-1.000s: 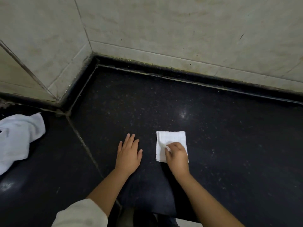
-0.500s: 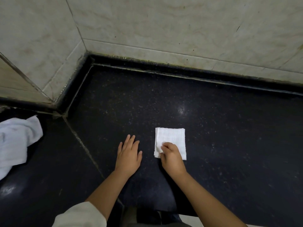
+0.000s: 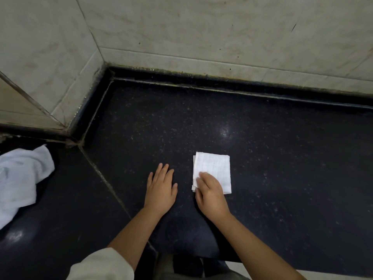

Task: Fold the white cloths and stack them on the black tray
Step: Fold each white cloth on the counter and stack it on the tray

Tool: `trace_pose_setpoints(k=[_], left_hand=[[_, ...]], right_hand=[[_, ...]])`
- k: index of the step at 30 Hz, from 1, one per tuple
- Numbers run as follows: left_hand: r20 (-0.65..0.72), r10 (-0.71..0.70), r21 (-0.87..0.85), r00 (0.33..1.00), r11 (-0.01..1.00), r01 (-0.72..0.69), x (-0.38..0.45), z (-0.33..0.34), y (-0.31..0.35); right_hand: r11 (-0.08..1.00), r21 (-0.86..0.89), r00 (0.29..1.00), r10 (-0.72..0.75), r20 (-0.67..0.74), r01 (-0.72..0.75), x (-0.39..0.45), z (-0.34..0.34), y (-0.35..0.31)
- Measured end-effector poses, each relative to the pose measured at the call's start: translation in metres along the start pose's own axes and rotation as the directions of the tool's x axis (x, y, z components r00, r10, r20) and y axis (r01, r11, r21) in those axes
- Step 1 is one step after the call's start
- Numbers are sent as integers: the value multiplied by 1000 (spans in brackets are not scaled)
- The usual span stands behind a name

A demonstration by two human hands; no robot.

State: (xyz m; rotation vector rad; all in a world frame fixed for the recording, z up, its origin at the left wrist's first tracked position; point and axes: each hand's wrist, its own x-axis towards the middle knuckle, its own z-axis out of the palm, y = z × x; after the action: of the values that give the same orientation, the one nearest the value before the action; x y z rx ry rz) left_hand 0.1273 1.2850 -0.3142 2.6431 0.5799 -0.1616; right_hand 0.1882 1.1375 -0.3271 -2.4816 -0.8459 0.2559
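A small white cloth (image 3: 214, 168), folded into a neat square, lies flat on the black speckled counter (image 3: 282, 158). My right hand (image 3: 210, 193) rests on the cloth's near left corner, its fingers laid over the fabric and pressing it down. My left hand (image 3: 161, 188) lies flat on the bare counter just left of the cloth, fingers straight, touching no cloth. A heap of crumpled white cloths (image 3: 18, 182) sits at the far left edge of the view.
Pale tiled walls (image 3: 201, 33) meet in a corner behind the counter, with a dark raised lip (image 3: 222, 81) along their foot. A seam (image 3: 105, 178) runs diagonally across the counter, left of my left hand.
My right hand has slid from the cloth's middle to its near left corner, and its fingers have flattened out. The left hand has stayed in place.
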Motion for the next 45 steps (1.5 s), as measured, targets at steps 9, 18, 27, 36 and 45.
trace_pose_setpoints(k=[9, 18, 27, 36, 45], left_hand=[[-94, 329, 7, 940, 944, -330, 10, 13, 16], [39, 503, 148, 863, 852, -503, 17, 33, 45], [-13, 635, 284, 772, 743, -606, 2, 42, 138], [298, 735, 303, 609, 532, -791, -69, 48, 414], [112, 923, 43, 368, 366, -930, -113, 57, 655]], right_hand=[[957, -271, 993, -89, 72, 105, -9, -47, 41], [987, -122, 983, -90, 157, 110, 0, -63, 54], [987, 124, 988, 90, 122, -105, -58, -157, 99], [960, -168, 971, 205, -125, -224, -226, -325, 239], [908, -92, 877, 363, -315, -409, -361, -513, 352]])
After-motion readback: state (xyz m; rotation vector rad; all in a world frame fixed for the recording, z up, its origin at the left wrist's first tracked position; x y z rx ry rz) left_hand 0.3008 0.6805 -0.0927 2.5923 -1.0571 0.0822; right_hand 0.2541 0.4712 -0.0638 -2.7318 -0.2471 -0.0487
